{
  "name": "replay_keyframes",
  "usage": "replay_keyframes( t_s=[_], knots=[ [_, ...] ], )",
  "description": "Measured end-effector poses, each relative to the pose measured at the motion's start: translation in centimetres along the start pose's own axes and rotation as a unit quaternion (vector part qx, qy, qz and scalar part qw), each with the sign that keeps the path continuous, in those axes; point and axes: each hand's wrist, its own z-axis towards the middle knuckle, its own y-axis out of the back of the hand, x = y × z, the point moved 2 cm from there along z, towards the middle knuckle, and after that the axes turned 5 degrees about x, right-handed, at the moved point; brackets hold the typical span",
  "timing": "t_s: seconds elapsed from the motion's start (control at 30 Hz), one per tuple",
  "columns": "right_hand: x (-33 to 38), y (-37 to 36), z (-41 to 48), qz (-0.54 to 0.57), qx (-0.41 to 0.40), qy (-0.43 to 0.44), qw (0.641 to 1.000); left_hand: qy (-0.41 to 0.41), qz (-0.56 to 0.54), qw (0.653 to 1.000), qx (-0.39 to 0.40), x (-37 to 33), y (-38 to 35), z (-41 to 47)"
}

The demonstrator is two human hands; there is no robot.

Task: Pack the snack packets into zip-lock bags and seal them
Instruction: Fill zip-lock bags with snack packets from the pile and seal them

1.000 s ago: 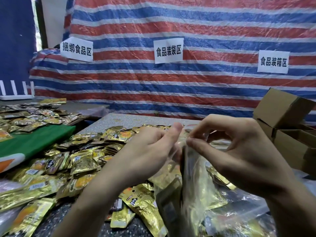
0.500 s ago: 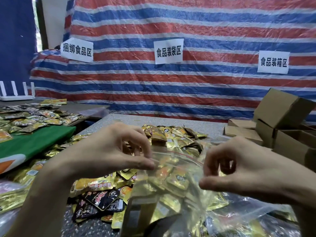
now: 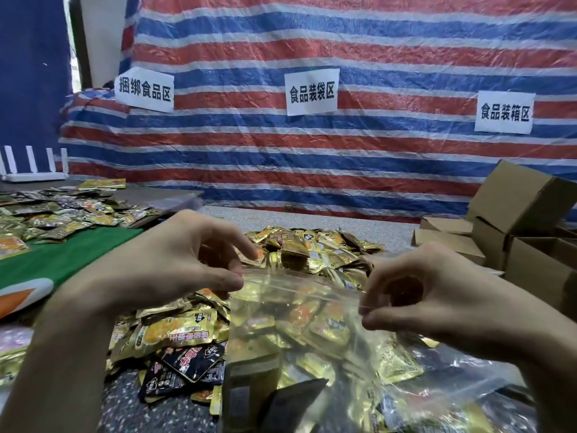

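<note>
A clear zip-lock bag (image 3: 299, 310) with gold snack packets inside hangs in front of me, its red-lined zip strip stretched level between both hands. My left hand (image 3: 184, 264) pinches the strip's left end with thumb and fingers. At the right end, my right hand (image 3: 427, 295) pinches the strip between thumb and forefinger. A heap of loose gold and black snack packets (image 3: 312, 248) covers the grey speckled table (image 3: 368, 223) behind and under the bag.
More packets (image 3: 62, 214) lie on a side table at the left, beside a green cloth (image 3: 62, 257). Cardboard boxes (image 3: 524, 226) stack at the right. A striped tarp (image 3: 312, 151) with paper signs hangs behind. More clear bags (image 3: 468, 389) lie at lower right.
The hands were together at the bag's mouth, then slid apart along the zip strip. The bag now faces me flat, stretched wider, and the hands sit slightly farther apart.
</note>
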Motion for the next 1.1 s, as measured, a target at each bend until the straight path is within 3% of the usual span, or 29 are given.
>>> replay_keyframes(
  t_s=[0.2, 0.33, 0.57, 0.8, 1.0, 1.1],
  knots=[
    [-0.9, 0.5, -0.2, 0.011, -0.040, 0.000, 0.999, 0.037, 0.051, 0.998, -0.015, 0.6, 0.1, 0.4],
    [-1.2, 0.8, -0.6, 0.024, -0.033, -0.006, 0.999, 0.022, 0.065, 0.997, -0.017, 0.5, -0.1, 0.5],
    [-1.2, 1.4, -1.0, 0.086, -0.064, -0.038, 0.993, -0.020, 0.106, 0.990, -0.087, 0.8, -0.2, 1.1],
    [-0.5, 1.4, -0.8, 0.054, -0.081, -0.034, 0.995, -0.042, 0.096, 0.994, -0.033, 0.2, -0.4, 1.1],
    [0.4, 1.0, -2.4, -0.023, 0.024, -0.067, 0.997, -0.063, 0.064, 0.996, 0.015, -0.4, -1.3, 1.2],
    [1.2, 0.3, -0.3, -0.076, -0.017, -0.047, 0.996, -0.063, 0.072, 0.995, 0.037, -1.0, -2.2, 1.4]
  ],
)
